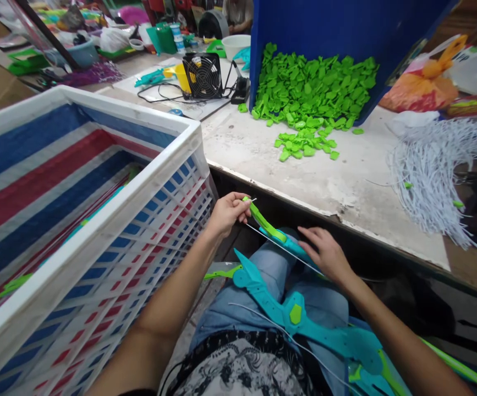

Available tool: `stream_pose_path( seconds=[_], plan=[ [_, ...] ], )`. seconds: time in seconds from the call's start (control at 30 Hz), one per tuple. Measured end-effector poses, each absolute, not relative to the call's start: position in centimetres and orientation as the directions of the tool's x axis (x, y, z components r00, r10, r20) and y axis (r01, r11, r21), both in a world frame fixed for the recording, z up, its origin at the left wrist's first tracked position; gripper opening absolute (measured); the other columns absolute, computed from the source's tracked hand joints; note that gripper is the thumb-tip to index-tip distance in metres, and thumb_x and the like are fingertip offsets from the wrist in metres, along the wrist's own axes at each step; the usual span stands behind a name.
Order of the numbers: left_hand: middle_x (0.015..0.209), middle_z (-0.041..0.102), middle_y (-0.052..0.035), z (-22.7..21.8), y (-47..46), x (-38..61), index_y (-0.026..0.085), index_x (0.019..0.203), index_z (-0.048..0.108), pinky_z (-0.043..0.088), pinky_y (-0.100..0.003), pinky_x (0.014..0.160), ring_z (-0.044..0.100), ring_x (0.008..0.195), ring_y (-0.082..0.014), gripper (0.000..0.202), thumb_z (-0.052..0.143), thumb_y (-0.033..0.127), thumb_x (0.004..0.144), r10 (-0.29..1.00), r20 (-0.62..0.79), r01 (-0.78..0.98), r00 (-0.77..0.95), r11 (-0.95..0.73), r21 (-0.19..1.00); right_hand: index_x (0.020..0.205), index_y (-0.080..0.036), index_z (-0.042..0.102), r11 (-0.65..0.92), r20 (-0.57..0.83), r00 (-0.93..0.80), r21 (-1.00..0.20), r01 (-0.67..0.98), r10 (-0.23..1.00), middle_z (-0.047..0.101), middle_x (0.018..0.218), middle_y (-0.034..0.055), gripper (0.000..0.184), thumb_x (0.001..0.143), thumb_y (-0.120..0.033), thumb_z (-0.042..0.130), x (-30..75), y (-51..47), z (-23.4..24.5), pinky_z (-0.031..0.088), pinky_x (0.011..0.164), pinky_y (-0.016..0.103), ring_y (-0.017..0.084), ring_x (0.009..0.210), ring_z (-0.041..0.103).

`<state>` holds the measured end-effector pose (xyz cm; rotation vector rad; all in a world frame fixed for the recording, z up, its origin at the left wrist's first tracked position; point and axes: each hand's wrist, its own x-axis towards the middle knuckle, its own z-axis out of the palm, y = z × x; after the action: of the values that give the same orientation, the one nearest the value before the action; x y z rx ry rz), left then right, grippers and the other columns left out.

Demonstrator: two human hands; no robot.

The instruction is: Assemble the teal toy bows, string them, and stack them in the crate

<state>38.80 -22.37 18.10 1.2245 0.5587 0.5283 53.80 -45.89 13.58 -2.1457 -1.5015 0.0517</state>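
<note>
Across my lap lies a teal and green toy bow (pixel 268 224) with a white string (pixel 281 247) running alongside it. My left hand (pixel 232 210) pinches the green limb's tip, where a short white string end sticks out. Fingers spread, my right hand (pixel 324 250) is beside the teal part of that bow; whether it touches the string is hard to tell. Nearer to me, a second teal toy bow (pixel 269 297) with a green hexagonal piece (pixel 295 314) rests on my thighs, and another white string (pixel 258 313) passes over it.
A white crate (pixel 139 242) lined with striped sheeting stands at left. On the table (pixel 238 146) a blue bin (pixel 304 27) spills small green pieces (pixel 316 88). White strings (pixel 432 170) lie bundled at right. A black fan (pixel 203 77) stands behind. A person (pixel 238 14) sits far back.
</note>
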Motion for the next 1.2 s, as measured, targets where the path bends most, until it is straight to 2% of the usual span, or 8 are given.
stream_pose_path(
  seconds=[0.23,0.43,0.53,0.63,0.77,0.83,1.03,1.2],
  plan=[
    [0.053,0.058,0.0035,18.2,-23.5,36.7,0.012,0.087,0.056,0.042,-0.019,0.042,0.041,0.038,-0.0041,0.040,0.074,0.041,0.066,0.647,-0.119,-0.080,0.753,0.270,0.960,0.101,-0.021,0.066,0.115,0.388,0.293,-0.750,0.651,0.874,0.059,0.082,0.0032,0.022,0.083,-0.031,0.059,51.7,-33.4,18.2,0.047,0.065,0.027,0.014,0.074,0.056],
    [0.054,0.058,0.0034,18.1,-23.2,35.5,0.014,0.089,0.054,0.043,-0.020,0.045,0.045,0.039,-0.0055,0.039,0.072,0.042,0.069,0.617,-0.146,-0.020,0.773,0.255,0.967,0.071,-0.018,0.063,0.240,0.438,0.126,-0.685,0.688,0.890,0.056,0.070,0.0017,0.012,0.082,-0.023,0.060,50.2,-31.5,19.0,0.040,0.063,0.027,0.013,0.068,0.050],
    [0.055,0.057,0.0033,17.6,-23.5,35.0,0.016,0.086,0.053,0.041,-0.020,0.044,0.051,0.044,-0.0088,0.031,0.068,0.040,0.072,0.661,-0.156,0.131,0.734,0.087,0.988,0.069,-0.018,0.059,0.252,0.437,0.072,-0.638,0.728,0.896,0.054,0.068,0.0007,0.012,0.080,-0.019,0.060,51.9,-31.0,19.4,0.039,0.065,0.028,0.013,0.068,0.049],
    [0.075,0.063,-0.0018,17.0,-24.5,34.7,0.018,0.078,0.055,0.046,-0.023,0.057,0.059,0.065,-0.0129,0.016,0.063,0.032,0.075,0.793,0.041,0.217,0.608,-0.215,0.952,0.064,-0.017,0.057,0.103,0.469,0.341,-0.696,0.711,0.815,0.053,0.065,-0.0010,0.013,0.074,-0.015,0.064,57.0,-29.9,20.1,0.038,0.063,0.027,0.012,0.066,0.048],
    [0.094,0.064,-0.0041,17.1,-25.8,35.4,0.018,0.089,0.060,0.046,-0.027,0.079,0.059,0.087,-0.0148,0.011,0.052,0.022,0.081,0.760,0.262,0.051,0.595,-0.360,0.931,0.066,-0.015,0.056,-0.036,0.492,0.745,-0.824,0.566,0.451,0.052,0.064,-0.0008,0.010,0.075,-0.014,0.061,60.8,-29.6,21.7,0.037,0.063,0.027,0.011,0.064,0.047],
    [0.087,0.064,-0.0032,17.7,-25.6,36.3,0.018,0.084,0.064,0.044,-0.028,0.081,0.058,0.086,-0.0152,0.013,0.051,0.022,0.081,0.703,0.247,-0.028,0.667,-0.308,0.951,0.072,-0.015,0.057,0.018,0.511,0.713,-0.818,0.575,0.480,0.056,0.069,0.0007,0.008,0.079,-0.018,0.058,58.1,-30.5,22.0,0.041,0.065,0.027,0.012,0.067,0.051],
    [0.082,0.066,-0.0058,19.5,-22.6,38.1,0.014,0.075,0.067,0.045,-0.029,0.075,0.060,0.083,-0.0182,0.024,0.062,0.037,0.071,0.683,-0.120,-0.035,0.720,0.208,0.977,0.077,-0.021,0.059,0.260,0.620,0.415,-0.714,0.650,0.665,0.057,0.086,0.0032,0.008,0.084,-0.019,0.056,45.6,-33.0,18.8,0.043,0.090,0.038,0.019,0.101,0.053],
    [0.086,0.066,-0.0048,20.9,-21.4,37.0,0.016,0.067,0.065,0.046,-0.027,0.078,0.060,0.084,-0.0162,0.004,0.063,0.020,0.068,0.780,0.195,0.162,0.595,-0.353,0.921,0.078,-0.020,0.060,0.199,0.523,0.564,-0.821,0.536,0.639,0.056,0.088,0.0039,0.008,0.084,-0.022,0.056,45.2,-32.1,16.3,0.046,0.082,0.035,0.017,0.090,0.055]
  ],
)
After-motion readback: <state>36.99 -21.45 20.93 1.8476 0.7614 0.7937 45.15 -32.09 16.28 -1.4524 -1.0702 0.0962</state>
